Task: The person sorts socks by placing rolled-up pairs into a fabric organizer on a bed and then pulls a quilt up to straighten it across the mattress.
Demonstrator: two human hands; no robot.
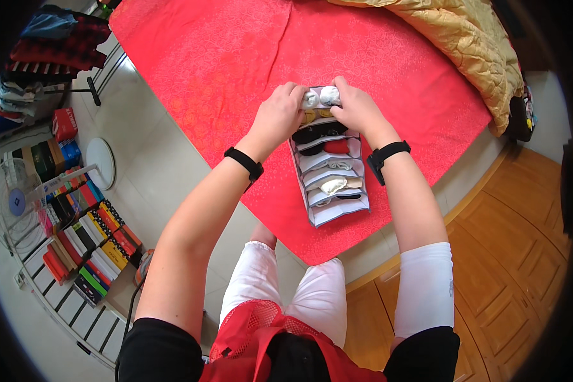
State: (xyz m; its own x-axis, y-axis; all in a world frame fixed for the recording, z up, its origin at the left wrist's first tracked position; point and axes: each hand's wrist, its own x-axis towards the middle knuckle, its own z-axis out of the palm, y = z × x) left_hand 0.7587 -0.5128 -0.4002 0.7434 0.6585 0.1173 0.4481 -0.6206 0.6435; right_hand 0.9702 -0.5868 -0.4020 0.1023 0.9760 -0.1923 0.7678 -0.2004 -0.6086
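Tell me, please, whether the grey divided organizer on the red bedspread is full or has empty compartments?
Mostly full: the organizer shows rolled items in its visible compartments, and both hands press a white bundle into the far end. The nearest compartment looks empty.

On the floor to my left, a long white slatted rack point(76, 305) carries rows of small flat rectangular boxes standing on edge. Nearest me they run in red point(56, 266), green point(93, 280), yellow point(114, 253), black and white. Farther along the same rack stand taller packages: dark green and black ones point(39, 160), a blue one point(71, 153), and beyond them a red carton point(64, 123) by itself. Their faces are too small for me to make out. I see no signs or screens.
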